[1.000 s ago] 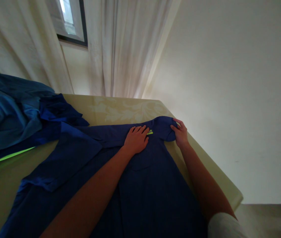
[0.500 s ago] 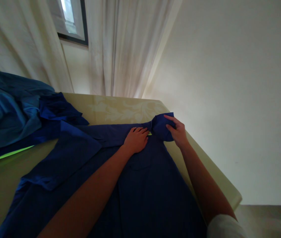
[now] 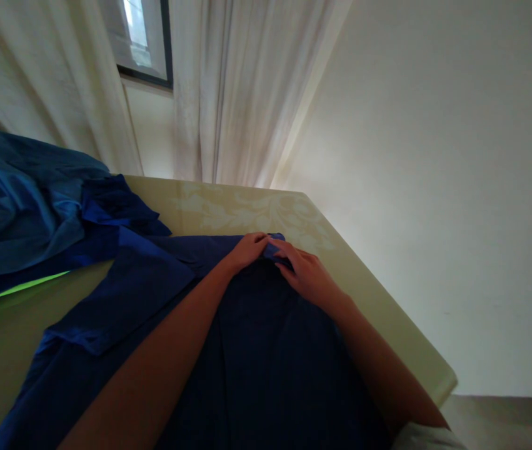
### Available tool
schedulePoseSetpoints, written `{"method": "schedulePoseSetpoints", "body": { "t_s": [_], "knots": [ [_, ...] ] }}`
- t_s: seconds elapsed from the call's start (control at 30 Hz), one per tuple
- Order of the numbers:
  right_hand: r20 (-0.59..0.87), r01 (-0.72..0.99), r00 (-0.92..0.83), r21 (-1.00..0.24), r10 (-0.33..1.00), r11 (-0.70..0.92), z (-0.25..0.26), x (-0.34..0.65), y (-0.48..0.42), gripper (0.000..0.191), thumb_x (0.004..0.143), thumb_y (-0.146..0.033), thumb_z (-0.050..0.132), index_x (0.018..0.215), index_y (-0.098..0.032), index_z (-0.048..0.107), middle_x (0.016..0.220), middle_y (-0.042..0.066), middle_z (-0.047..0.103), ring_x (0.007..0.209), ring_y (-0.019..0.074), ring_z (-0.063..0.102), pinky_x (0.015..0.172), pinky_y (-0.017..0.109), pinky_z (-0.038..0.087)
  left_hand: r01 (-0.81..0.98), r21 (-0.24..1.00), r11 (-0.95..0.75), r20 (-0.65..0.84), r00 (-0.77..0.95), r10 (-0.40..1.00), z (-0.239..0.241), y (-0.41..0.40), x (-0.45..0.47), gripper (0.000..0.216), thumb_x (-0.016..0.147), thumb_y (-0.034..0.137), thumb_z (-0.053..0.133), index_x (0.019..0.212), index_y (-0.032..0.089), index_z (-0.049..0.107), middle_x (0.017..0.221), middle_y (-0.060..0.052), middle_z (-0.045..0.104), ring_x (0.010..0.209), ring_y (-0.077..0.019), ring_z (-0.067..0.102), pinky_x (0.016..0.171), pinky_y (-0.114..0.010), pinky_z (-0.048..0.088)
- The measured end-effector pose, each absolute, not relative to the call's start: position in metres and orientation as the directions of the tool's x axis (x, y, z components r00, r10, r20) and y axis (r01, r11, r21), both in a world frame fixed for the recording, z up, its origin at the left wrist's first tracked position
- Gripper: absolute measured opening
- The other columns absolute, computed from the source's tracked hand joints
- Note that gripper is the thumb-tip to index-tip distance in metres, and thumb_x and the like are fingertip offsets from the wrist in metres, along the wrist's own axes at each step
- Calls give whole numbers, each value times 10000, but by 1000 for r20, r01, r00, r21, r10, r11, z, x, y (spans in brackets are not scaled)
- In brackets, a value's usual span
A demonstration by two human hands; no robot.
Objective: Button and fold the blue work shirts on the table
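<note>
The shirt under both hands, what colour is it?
Dark blue shirt, plain as far as the dim head view shows.

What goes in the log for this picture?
left hand: pressing shirt | right hand: flat on shirt | shirt: on table

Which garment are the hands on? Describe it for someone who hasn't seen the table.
On the cream table, it is the dark navy shirt spread flat nearest the camera, under the left hand and right hand. The blue heap at far left is crumpled and lighter.
</note>
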State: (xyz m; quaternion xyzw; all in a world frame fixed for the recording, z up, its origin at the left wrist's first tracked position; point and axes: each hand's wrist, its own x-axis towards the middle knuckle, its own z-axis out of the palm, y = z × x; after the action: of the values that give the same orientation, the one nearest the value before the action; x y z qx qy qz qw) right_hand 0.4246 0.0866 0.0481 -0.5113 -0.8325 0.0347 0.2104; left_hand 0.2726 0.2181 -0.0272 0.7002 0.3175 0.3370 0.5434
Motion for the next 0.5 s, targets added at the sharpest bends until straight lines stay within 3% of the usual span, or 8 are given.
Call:
{"method": "schedulePoseSetpoints", "body": {
  "t_s": [0.1,0.17,0.23,0.37,0.5],
  "knots": [
    [288,814,-499,-169,817,556,43,416,84,408,1038,-158,531,1427,-269,586,1157,65,770,1068,233,727,965,380,580,87,981,-171,97,543,834,-27,218,272,523,1003,574,444,928,169,767,986,-98,789,954,-242,704,891,-355,557],
    [232,778,-589,-95,774,621,39,410,82,300,1040,-149,531,1285,-247,676,1132,67,772,1051,227,722,955,359,571,131,974,-186,89,532,842,-29,219,273,427,934,561,576,894,176,758,943,-82,785,893,-235,700,857,-345,558],
    [173,754,-637,-66,751,654,36,406,81,252,1035,-143,548,1206,-234,710,1107,67,770,1022,218,718,942,344,567,204,954,-220,94,494,864,-34,220,274,274,868,441,663,881,181,748,912,-65,779,871,-227,695,856,-340,553],
    [173,781,-596,-104,784,616,32,403,81,274,1026,-130,558,1231,-238,705,1109,64,761,1015,206,708,915,329,565,250,954,-166,58,388,920,-38,223,277,182,852,255,598,940,175,736,939,-71,779,877,-210,699,825,-312,542],
    [251,786,-542,-186,802,589,27,397,78,276,1043,-144,528,1233,-238,705,1162,61,766,1058,207,706,931,332,561,314,907,-279,127,429,894,-31,219,276,245,880,391,623,773,183,697,766,-37,718,752,-195,637,750,-305,498]
  ]
}}
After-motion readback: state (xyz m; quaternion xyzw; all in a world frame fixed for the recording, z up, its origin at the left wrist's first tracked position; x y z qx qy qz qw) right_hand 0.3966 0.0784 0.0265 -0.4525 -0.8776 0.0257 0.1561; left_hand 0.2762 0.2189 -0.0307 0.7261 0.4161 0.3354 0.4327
